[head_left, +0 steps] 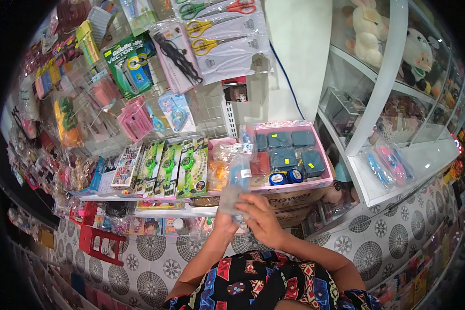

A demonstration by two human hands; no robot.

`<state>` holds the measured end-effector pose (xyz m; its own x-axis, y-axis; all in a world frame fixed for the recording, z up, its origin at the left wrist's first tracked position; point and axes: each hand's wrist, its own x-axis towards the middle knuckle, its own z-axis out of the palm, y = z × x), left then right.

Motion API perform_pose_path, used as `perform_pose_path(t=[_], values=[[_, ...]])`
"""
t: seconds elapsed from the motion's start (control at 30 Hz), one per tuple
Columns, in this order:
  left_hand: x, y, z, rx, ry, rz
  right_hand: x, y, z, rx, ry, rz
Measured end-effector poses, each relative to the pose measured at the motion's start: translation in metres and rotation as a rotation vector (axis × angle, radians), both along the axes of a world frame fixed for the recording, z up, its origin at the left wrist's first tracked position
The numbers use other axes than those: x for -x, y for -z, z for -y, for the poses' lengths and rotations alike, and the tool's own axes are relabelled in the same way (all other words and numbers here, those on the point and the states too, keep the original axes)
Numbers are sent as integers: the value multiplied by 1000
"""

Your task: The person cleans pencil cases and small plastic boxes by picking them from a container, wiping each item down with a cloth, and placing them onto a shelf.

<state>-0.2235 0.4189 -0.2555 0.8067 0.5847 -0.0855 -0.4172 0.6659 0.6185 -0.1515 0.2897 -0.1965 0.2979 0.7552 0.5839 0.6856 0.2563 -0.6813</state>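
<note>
Hands: my left hand (pixel 225 221) and right hand (pixel 263 219) both grasp a grey, flattish item (pixel 229 200), material unclear.
Pink cardboard box (pixel 315 184): near; moving calls for clearance.

Green razor pkg (pixel 129 67) on the wall rack: "Gillette" up top, "VECTOR" below. Cardboard box (pixel 289 199) under the pink tray: "Power" in dark ltrs. Rightmost green watch card (pixel 193 168): "BEN" nr the btm. Yellow stickers on the blue-gray cases (pixel 282 157) & print on the round blue items (pixel 277 179): too sm. to read.
</note>
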Motion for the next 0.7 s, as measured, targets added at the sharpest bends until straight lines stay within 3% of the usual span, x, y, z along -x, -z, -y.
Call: perform_pose_path(t=[0.07, 0.23, 0.37, 0.6, 0.7], values=[[0, 18, -5, -45, 17, -17, -1, 5, 6, -13, -36, -28], [-10, -19, 21, 123, 99, -109, -33, 9, -1, -139, 128, -120], [-14, -27, 34, -40, 262, -118, -47, 1, 4, -179, 346, -212], [-42, -24, 32, 90, 120, -92, -22, 13, 52, -147, 176, -53], [-56, -30, 43, -31, 135, -75, -38, 15, 79, -86, 148, -69]])
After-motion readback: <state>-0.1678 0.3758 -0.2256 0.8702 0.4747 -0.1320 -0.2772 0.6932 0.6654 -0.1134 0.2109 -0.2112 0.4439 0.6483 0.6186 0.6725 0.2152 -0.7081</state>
